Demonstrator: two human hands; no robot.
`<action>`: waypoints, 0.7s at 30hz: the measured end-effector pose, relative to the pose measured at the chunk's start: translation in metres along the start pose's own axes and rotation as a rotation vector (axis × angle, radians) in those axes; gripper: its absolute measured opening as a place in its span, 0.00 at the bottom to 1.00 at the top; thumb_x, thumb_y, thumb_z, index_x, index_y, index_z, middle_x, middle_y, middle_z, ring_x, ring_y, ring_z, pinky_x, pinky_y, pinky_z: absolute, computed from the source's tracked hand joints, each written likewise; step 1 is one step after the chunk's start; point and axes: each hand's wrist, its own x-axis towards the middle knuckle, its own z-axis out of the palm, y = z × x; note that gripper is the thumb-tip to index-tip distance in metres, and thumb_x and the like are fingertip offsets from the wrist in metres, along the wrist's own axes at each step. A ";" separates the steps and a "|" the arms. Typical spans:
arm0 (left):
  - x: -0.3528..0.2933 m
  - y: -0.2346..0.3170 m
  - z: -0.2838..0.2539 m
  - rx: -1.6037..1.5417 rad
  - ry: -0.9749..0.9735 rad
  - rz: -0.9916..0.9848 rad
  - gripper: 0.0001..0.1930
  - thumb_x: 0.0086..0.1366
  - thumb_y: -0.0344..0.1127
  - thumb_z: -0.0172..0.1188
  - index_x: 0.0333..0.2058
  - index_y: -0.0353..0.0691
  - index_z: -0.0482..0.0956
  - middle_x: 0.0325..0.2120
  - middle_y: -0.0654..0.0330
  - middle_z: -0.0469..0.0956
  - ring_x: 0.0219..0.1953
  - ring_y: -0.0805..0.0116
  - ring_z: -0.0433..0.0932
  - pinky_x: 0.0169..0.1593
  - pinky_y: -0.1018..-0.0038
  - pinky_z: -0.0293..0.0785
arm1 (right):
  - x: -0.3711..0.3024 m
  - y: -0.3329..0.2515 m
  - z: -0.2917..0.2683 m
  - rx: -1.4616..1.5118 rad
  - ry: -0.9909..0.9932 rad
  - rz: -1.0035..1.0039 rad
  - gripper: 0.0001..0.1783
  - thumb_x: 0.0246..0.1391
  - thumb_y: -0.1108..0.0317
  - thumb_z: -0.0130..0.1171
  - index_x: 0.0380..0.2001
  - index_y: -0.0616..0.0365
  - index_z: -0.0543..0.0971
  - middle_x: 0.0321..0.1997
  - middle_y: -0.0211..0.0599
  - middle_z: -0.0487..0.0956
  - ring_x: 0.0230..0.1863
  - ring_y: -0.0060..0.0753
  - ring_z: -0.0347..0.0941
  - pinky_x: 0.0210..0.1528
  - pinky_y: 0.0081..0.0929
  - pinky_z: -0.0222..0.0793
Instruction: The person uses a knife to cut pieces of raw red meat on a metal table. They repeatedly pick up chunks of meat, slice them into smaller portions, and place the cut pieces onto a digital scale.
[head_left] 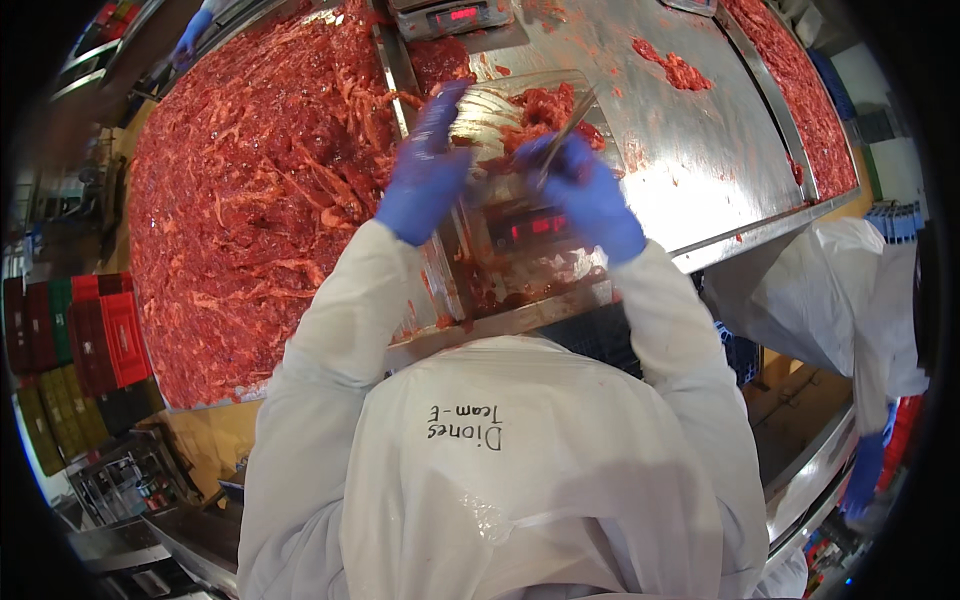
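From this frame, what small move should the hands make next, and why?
Probably push the meat off the metal tool into the clear tray. The right hand holds the tool over the tray, which sits on a scale, the left hand steadies its edge, and the tray looks only partly filled.

One head-worn fisheye camera looks steeply down from above, close over the steel table (700, 150). Straight edges bend toward the dark rim.

Left hand (425, 170) and right hand (590, 195), blue-gloved, reach forward, fingers curled.
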 end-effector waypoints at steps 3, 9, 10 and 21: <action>-0.014 0.000 -0.031 -0.059 0.242 -0.211 0.38 0.63 0.18 0.52 0.74 0.39 0.62 0.72 0.52 0.65 0.72 0.59 0.66 0.71 0.67 0.65 | -0.007 -0.007 0.060 -0.468 -0.410 -0.220 0.33 0.58 0.54 0.68 0.63 0.54 0.75 0.57 0.50 0.81 0.61 0.53 0.77 0.68 0.43 0.70; -0.028 -0.002 -0.140 0.268 0.390 -0.224 0.28 0.68 0.30 0.63 0.67 0.40 0.73 0.65 0.51 0.74 0.63 0.60 0.74 0.65 0.68 0.71 | 0.091 0.004 -0.035 -0.678 0.083 0.449 0.30 0.64 0.48 0.62 0.56 0.63 0.75 0.53 0.55 0.82 0.60 0.54 0.78 0.64 0.41 0.70; -0.027 0.010 -0.164 0.362 0.495 -0.214 0.29 0.67 0.34 0.65 0.67 0.43 0.74 0.64 0.51 0.75 0.62 0.58 0.75 0.63 0.67 0.73 | 0.087 0.029 -0.074 -0.608 0.328 0.246 0.29 0.65 0.48 0.62 0.56 0.64 0.76 0.53 0.52 0.82 0.59 0.49 0.78 0.62 0.38 0.71; -0.133 -0.040 -0.308 0.995 0.539 -0.621 0.37 0.61 0.54 0.72 0.61 0.32 0.78 0.55 0.44 0.82 0.57 0.53 0.81 0.62 0.60 0.74 | -0.072 0.083 -0.056 0.036 0.552 0.303 0.28 0.71 0.64 0.58 0.70 0.58 0.66 0.64 0.41 0.76 0.63 0.32 0.71 0.65 0.31 0.67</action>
